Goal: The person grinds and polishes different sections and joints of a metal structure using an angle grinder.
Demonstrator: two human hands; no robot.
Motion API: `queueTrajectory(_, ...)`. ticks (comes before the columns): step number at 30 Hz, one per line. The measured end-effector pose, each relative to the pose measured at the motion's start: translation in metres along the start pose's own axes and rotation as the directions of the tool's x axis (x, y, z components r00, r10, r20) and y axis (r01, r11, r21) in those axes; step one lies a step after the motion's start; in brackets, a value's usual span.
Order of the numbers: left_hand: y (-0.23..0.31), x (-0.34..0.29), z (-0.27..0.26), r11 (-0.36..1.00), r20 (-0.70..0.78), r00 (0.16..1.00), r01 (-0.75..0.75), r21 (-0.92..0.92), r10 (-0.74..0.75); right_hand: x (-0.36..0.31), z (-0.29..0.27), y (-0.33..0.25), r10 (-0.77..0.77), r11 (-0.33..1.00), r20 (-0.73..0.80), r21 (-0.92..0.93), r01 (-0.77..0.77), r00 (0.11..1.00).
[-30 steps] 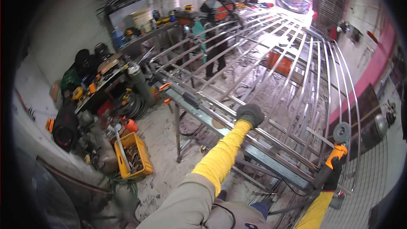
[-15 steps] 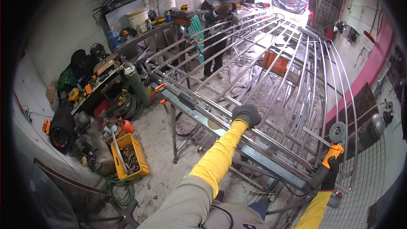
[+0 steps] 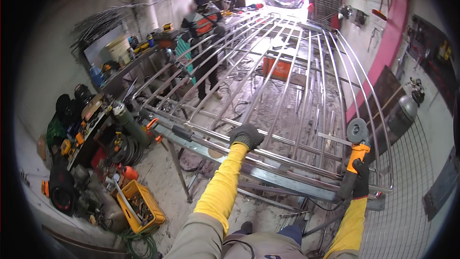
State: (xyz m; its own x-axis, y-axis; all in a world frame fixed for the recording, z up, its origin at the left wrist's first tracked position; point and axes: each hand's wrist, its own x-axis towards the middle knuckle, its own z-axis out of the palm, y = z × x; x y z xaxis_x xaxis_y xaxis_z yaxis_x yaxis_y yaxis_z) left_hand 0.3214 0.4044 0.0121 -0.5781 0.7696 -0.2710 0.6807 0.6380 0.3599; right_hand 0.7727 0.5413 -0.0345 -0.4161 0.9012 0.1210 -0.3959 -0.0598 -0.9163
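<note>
My left hand (image 3: 246, 136), in a dark glove under a yellow sleeve, is closed round a shiny metal tube at the near edge of a large barred metal frame (image 3: 268, 157). In my right hand (image 3: 360, 177), also gloved, is an orange-and-black angle grinder (image 3: 358, 156). Its round disc (image 3: 357, 130) points up and away, over the frame's right end. A flat metal strip (image 3: 334, 138) lies beside the disc. The frame rests on a grey steel beam (image 3: 258, 176), and its long bars run off toward the far doorway.
A person (image 3: 203, 33) in dark clothes stands beyond the frame on the left. Gas cylinders stand at left (image 3: 130, 123) and right (image 3: 407, 110). A yellow crate (image 3: 155, 206) of metal pieces sits on the floor at lower left. An orange box (image 3: 277, 68) is beneath the bars.
The view has swung right, so the frame and both hands appear further left. My left hand still grips the tube and my right still holds the grinder. The other person has turned.
</note>
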Motion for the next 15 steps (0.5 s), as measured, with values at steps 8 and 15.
queueTrajectory(8, 0.006, -0.001, -0.003, 0.999, 0.054, 0.998, 0.025, 0.032, -0.026, -0.006, 0.015, -0.012, 0.043, 0.999, -0.007, 0.005, -0.043, 0.999)
queueTrajectory(15, 0.005, 0.004, 0.003, 0.999, 0.022, 1.0, 0.021, 0.048, -0.022, -0.007, 0.018, -0.015, 0.036, 0.999, 0.009, 0.005, -0.036, 0.999)
